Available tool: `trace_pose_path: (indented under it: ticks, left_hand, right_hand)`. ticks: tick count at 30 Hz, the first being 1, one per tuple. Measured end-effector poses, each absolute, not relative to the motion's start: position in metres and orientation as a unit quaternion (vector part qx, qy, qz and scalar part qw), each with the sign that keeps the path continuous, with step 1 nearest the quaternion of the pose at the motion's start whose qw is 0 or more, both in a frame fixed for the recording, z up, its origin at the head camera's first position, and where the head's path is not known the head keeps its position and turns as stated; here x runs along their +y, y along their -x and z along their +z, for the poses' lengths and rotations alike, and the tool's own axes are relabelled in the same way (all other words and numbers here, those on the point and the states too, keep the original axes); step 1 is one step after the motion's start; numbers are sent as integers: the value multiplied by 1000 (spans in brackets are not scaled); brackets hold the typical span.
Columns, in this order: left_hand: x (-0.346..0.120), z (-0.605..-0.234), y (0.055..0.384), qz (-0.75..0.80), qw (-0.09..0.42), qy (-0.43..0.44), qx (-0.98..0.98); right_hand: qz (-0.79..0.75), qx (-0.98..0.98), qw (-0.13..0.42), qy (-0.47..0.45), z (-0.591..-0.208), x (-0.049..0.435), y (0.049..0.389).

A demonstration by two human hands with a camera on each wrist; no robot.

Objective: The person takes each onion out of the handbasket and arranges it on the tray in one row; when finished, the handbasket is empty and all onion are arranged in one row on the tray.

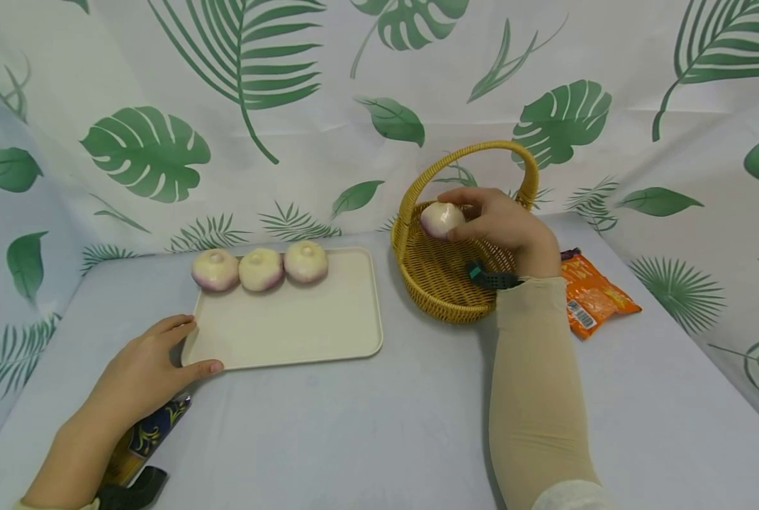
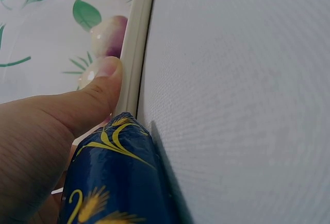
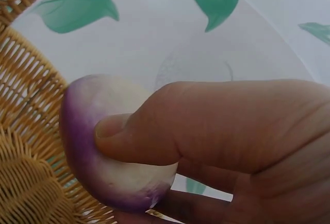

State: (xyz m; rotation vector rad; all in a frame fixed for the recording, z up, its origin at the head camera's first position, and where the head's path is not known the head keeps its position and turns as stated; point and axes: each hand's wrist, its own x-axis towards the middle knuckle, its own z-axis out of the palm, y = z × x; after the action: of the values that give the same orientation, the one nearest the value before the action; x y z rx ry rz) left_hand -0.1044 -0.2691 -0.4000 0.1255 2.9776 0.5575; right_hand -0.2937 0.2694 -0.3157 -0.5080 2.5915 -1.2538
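Observation:
My right hand (image 1: 497,223) grips a white-and-purple turnip (image 1: 441,220) between thumb and fingers, above the bowl of a yellow wicker basket (image 1: 456,310) and below its arched handle. In the right wrist view, the thumb lies across the side of this turnip (image 3: 85,131). My left hand (image 1: 139,372) holds the near left corner of a cream rectangular tray (image 1: 296,326), thumb at the front rim and fingers at the left side. Three more turnips (image 1: 261,270) sit in a row along the tray's back left edge.
A blue-and-gold package (image 1: 156,428) lies under my left wrist, close to the tray corner. Right of the basket is an orange packet (image 1: 599,294), partly behind my right forearm. A leaf-printed cloth (image 1: 328,170) rises behind the pale table surface (image 1: 353,432).

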Motion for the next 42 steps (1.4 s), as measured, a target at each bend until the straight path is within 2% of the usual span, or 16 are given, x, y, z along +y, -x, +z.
trace_pose_path:
  ticks: [17, 42]
  left_hand:
    - [-270, -400, 104, 182, 51, -49, 981]
    - [-269, -400, 105, 180, 53, -44, 981]
  right_hand:
    - [-393, 897, 99, 178, -286, 272, 275]
    - [-376, 905, 68, 186, -234, 275, 225]
